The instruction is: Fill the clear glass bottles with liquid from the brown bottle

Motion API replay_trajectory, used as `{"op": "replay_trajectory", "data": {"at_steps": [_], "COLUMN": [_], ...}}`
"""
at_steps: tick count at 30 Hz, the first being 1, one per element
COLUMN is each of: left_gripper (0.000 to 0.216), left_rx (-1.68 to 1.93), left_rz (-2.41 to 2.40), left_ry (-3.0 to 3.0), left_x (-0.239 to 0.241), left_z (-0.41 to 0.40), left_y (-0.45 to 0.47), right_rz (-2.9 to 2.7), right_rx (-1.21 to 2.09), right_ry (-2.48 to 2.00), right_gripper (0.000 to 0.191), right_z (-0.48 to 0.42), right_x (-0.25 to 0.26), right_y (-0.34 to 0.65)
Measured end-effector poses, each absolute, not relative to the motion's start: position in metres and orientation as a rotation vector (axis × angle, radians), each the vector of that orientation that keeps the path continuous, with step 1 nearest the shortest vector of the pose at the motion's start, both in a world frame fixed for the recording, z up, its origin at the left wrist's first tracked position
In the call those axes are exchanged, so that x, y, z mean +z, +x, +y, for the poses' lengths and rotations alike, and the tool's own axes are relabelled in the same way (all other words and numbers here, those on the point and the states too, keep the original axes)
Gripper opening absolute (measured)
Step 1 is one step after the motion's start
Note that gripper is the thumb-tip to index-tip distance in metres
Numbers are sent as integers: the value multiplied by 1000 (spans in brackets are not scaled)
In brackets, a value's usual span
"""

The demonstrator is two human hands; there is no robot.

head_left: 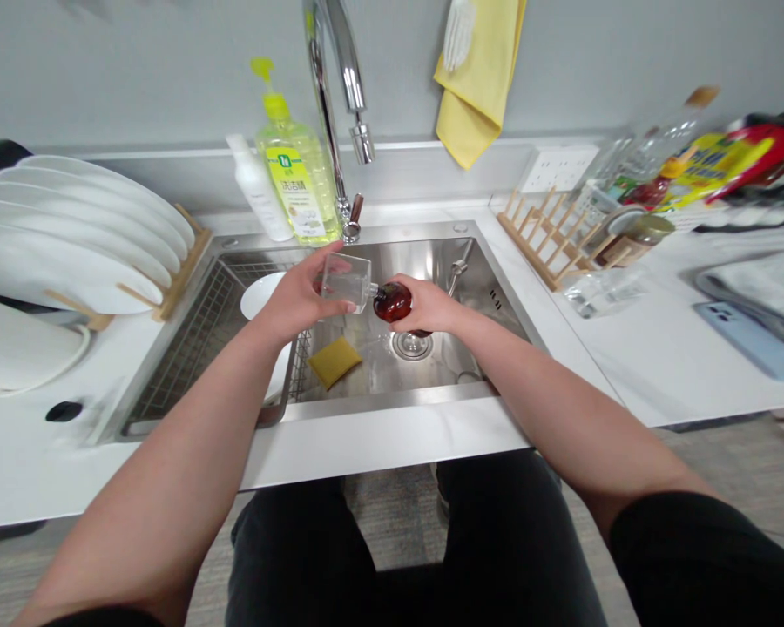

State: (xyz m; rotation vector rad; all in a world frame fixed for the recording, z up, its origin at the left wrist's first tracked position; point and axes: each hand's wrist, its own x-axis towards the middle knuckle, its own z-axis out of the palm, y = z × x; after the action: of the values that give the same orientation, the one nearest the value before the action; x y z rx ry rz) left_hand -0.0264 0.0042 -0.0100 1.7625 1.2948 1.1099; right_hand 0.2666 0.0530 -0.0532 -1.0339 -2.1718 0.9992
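Note:
Over the steel sink (496, 309), my left hand (297, 300) is closed round a clear glass bottle (345, 280) lying on its side. Its neck points right, toward a small amber-brown bottle (392, 301) gripped in my right hand (431, 306). The two bottles meet mouth to mouth above the drain (410, 346). A yellow sponge (334, 361) lies on the sink floor below my left hand. The faucet (340, 78) arches above the sink.
A white plate (258, 292) rests on the wire rack in the sink. White plates (71, 231) stand in a wooden rack at left. Dish soap (297, 165) and a white bottle (256, 187) sit behind. An empty wooden rack (549, 235), jars and a phone (751, 335) lie right.

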Motion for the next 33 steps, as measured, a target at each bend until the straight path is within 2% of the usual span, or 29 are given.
{"op": "replay_trajectory", "data": {"at_steps": [18, 25, 33], "left_gripper": [111, 114, 114], "left_rx": [1129, 1135, 1126], "left_rz": [1263, 1252, 1268], "left_ry": [1769, 1781, 1779], "left_x": [-11, -12, -12], "left_z": [4, 3, 4], "left_y": [-27, -27, -27], "right_rz": [-2217, -2176, -2201], "right_rx": [986, 1057, 996], "right_ry": [-1037, -1033, -1057], "right_gripper": [65, 67, 65], "right_z": [53, 53, 51], "right_x": [-52, -52, -50], "right_y": [267, 268, 267]}}
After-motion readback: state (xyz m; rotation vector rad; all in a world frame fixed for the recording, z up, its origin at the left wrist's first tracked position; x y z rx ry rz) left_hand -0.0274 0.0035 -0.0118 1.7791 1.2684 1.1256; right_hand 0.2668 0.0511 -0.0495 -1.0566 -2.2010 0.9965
